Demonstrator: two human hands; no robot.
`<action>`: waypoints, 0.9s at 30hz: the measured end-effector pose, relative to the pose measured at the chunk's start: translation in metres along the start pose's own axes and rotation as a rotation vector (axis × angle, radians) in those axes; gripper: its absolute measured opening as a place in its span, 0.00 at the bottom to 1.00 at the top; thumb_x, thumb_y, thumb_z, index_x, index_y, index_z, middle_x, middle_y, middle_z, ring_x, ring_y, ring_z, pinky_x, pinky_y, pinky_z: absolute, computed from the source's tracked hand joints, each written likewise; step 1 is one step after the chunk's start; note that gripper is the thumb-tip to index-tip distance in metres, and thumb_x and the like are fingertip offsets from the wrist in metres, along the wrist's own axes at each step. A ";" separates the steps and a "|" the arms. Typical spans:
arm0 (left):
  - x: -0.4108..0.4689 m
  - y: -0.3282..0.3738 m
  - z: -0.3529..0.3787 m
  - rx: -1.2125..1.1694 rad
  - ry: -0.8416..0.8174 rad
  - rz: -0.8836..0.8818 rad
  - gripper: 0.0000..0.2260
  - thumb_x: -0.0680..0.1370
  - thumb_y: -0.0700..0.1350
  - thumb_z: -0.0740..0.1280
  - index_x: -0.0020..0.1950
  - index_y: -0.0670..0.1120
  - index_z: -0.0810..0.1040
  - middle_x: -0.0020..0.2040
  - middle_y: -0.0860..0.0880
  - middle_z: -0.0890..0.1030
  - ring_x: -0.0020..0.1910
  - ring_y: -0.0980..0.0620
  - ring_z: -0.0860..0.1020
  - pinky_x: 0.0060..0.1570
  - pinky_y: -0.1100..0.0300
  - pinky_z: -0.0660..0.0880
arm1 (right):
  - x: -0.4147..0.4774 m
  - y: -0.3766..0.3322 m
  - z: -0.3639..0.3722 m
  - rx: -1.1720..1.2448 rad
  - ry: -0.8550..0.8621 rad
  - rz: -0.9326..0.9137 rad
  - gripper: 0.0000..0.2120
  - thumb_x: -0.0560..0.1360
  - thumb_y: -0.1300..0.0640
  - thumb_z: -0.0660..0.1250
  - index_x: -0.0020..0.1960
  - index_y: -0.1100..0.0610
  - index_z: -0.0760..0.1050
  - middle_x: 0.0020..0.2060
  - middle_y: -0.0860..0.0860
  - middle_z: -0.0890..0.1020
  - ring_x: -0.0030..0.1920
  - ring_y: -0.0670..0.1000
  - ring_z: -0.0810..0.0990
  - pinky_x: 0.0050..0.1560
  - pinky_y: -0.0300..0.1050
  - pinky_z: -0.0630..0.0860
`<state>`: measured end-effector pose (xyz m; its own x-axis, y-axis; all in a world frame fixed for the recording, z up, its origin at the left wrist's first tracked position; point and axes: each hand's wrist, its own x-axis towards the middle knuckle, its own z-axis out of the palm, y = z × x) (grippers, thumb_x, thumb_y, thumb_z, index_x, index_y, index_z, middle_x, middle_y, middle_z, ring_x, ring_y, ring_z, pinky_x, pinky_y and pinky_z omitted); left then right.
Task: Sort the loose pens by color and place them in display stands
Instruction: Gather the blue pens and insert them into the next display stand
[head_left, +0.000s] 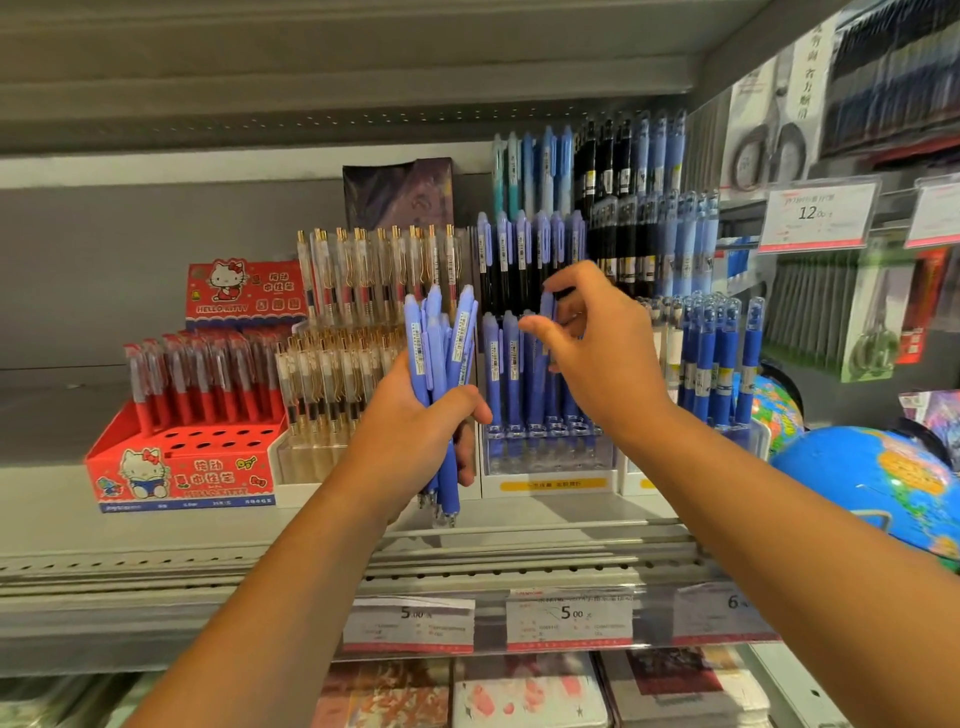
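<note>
A grey metal shelf (519, 514) in a shop carries everything, and its perforated underside of the next tier runs above both hands. Right of the right hand and lower, a blue globe (857, 478) sits at the shelf's end.

Straight behind the right hand stands a tiered clear stand (550, 457) filled with blue pens in rows. More blue and black pens rise above and to the right of it.

Left of the left hand is a red box (182, 467) printed "HELLO KITTY", holding red pens, with several holes showing in its front rows. Between that box and the left hand, clear pens with gold clips (374, 270) fill another stand.

The left hand (421, 421) is wrapped tightly round a bundle (441, 343) of blue pens, upright, with tops fanning above the fist and tips poking out below.

The right hand (597, 353) is half curled just right of the bundle. Its thumb and bent fingers are round 1 blue pen (547, 312), which is upright against the stand's front row.

Below both wrists, price tags (569, 618) on the shelf edge read "5.00", "5.00" and "6". Above and right of the right hand, another tag (815, 213) reads "12.00".
</note>
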<state>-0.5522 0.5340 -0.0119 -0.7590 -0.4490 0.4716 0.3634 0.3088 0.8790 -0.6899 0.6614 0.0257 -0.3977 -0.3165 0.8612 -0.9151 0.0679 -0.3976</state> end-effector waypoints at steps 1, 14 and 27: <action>-0.001 0.001 0.001 -0.001 0.001 0.004 0.09 0.79 0.38 0.66 0.59 0.43 0.72 0.29 0.44 0.76 0.25 0.45 0.73 0.28 0.55 0.76 | 0.000 0.001 0.001 0.004 -0.041 0.022 0.09 0.78 0.53 0.68 0.55 0.56 0.74 0.38 0.49 0.77 0.38 0.51 0.78 0.41 0.52 0.79; -0.007 0.008 0.004 -0.051 -0.022 0.026 0.05 0.79 0.38 0.67 0.55 0.40 0.78 0.40 0.41 0.84 0.34 0.44 0.81 0.35 0.50 0.81 | -0.006 0.003 -0.002 -0.145 -0.200 0.119 0.09 0.82 0.53 0.62 0.60 0.54 0.73 0.41 0.51 0.79 0.40 0.52 0.80 0.41 0.53 0.78; -0.010 0.011 0.003 -0.075 -0.051 0.076 0.10 0.73 0.46 0.70 0.50 0.58 0.84 0.43 0.45 0.86 0.36 0.44 0.84 0.33 0.53 0.82 | -0.017 -0.038 -0.005 0.460 -0.291 0.193 0.10 0.75 0.60 0.71 0.56 0.56 0.77 0.43 0.49 0.81 0.44 0.45 0.81 0.43 0.42 0.80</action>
<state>-0.5420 0.5444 -0.0070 -0.7536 -0.3830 0.5342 0.4586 0.2758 0.8447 -0.6486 0.6686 0.0276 -0.4599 -0.5907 0.6630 -0.6788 -0.2475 -0.6914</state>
